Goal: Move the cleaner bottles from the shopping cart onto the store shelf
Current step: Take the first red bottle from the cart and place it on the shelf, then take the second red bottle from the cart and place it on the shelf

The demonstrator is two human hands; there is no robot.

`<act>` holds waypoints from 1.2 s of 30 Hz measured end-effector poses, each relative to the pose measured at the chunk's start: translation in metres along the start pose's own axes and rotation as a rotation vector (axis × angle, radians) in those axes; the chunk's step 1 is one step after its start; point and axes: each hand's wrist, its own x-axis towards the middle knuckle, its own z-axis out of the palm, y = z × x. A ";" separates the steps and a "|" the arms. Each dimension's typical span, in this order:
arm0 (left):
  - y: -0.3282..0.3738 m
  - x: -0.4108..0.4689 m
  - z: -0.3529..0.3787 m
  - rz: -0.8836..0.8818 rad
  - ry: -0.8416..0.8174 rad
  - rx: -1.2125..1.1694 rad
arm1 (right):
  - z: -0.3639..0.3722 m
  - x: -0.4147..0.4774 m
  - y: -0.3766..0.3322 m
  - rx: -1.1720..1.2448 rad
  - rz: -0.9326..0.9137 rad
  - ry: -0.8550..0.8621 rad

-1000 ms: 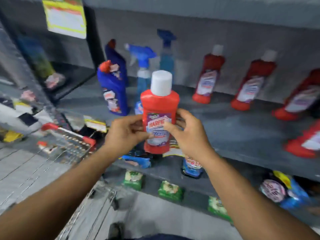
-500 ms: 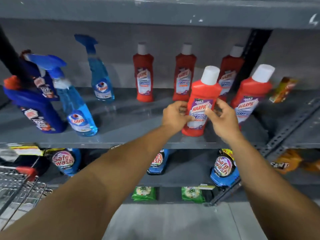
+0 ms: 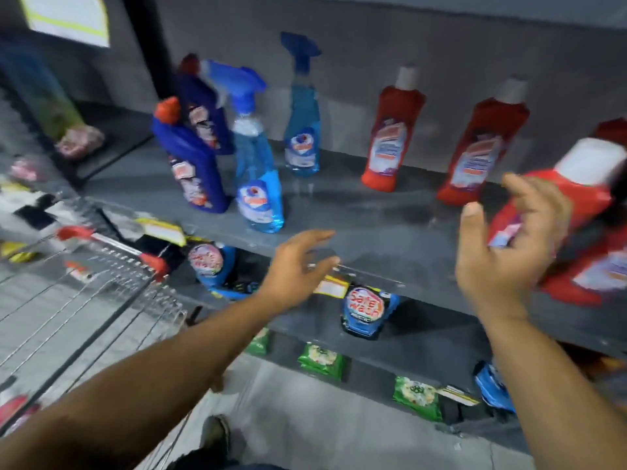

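Note:
A red cleaner bottle with a white cap [image 3: 573,198] stands on the grey store shelf [image 3: 383,228] at the right. My right hand [image 3: 512,245] is open just in front of it, fingers spread, holding nothing. My left hand [image 3: 298,266] is open too, hovering by the shelf's front edge. Two more red bottles [image 3: 390,134] [image 3: 481,147] stand at the back. Blue spray bottles [image 3: 258,178] [image 3: 302,130] and dark blue bottles [image 3: 193,161] stand at the left. The wire shopping cart [image 3: 101,286] with red corners is at the lower left.
A lower shelf holds blue Safe Wash pouches [image 3: 364,307] and green packets [image 3: 320,361]. Another red bottle [image 3: 597,266] lies blurred at the far right edge. A yellow-bordered sign [image 3: 68,18] hangs at the top left. Grey floor tiles show below.
Both hands have let go of the red bottle, which now stands on the shelf. The hands have drawn back and opened, and the view has swung left toward the cart.

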 end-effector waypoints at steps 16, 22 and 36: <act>-0.224 -0.270 -0.398 -1.081 0.939 0.232 | 0.383 -0.231 -0.310 0.431 -0.195 -1.810; -0.311 -0.332 -0.406 -1.405 0.864 -0.057 | 0.480 -0.358 -0.393 0.392 -0.185 -2.195; -0.439 -0.372 -0.367 -1.650 0.425 -0.241 | 0.577 -0.595 -0.395 -0.035 0.109 -2.480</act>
